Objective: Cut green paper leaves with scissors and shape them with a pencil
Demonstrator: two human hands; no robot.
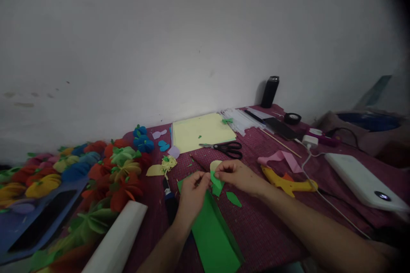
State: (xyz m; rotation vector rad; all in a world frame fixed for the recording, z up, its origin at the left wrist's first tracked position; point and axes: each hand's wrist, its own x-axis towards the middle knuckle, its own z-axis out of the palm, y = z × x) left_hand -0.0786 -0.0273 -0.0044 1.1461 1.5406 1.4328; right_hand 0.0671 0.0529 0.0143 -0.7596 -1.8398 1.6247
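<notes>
Over the table's middle, my right hand (238, 175) pinches a small green paper cutout (217, 184). A pale yellow paper piece (215, 164) shows just above it by the fingertips. My left hand (194, 192) is closed in a pinch beside the cutout's left edge; whatever lies between its fingers is hidden. Beneath the hands rests a long folded green paper strip (209, 234). A loose green leaf-shaped piece (233, 199) lies on the cloth below my right hand. Black-handled scissors (228, 149) lie behind the hands, partly on the yellow paper stack (200, 132).
Several colourful paper flowers (121, 162) crowd the left side beside a white roll (117, 239). A yellow glue gun (286, 181) and pink strip (282, 158) lie right. Farther right are a white power bank (365, 181) and its cable. A black bottle (270, 92) stands by the wall.
</notes>
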